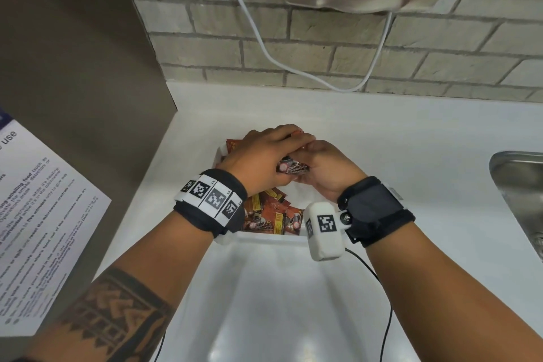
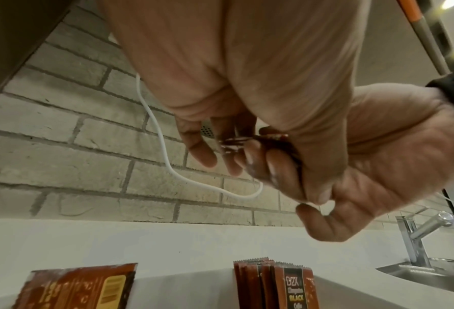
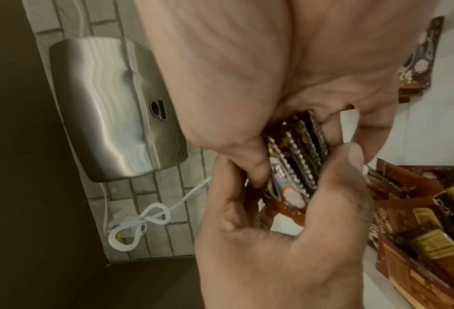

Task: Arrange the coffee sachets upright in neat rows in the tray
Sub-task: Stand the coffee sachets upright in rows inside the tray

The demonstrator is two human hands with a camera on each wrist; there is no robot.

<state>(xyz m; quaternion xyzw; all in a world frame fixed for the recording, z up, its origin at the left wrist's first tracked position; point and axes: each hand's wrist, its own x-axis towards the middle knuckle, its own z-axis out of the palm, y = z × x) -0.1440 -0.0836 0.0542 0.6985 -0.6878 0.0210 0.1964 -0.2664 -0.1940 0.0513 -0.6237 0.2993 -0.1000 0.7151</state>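
Front sachet (image 2: 295, 288) of the upright row, below the fingers (image 2: 201, 150) of the left hand: dark panel reading "B2X" above "BLACK"; the line between is blurred, and the last line looks like "Coffee" but is cut off.

Printed notice (image 1: 38, 214) on the brown panel, well to the left of the fingers: large "use"; bold "smelling food", "five minutes"; the rest too small to read.

Left wristband (image 1: 210, 197): square code markers, tiny "L4" beside them.

Right wrist unit (image 1: 324, 226): one square code marker.
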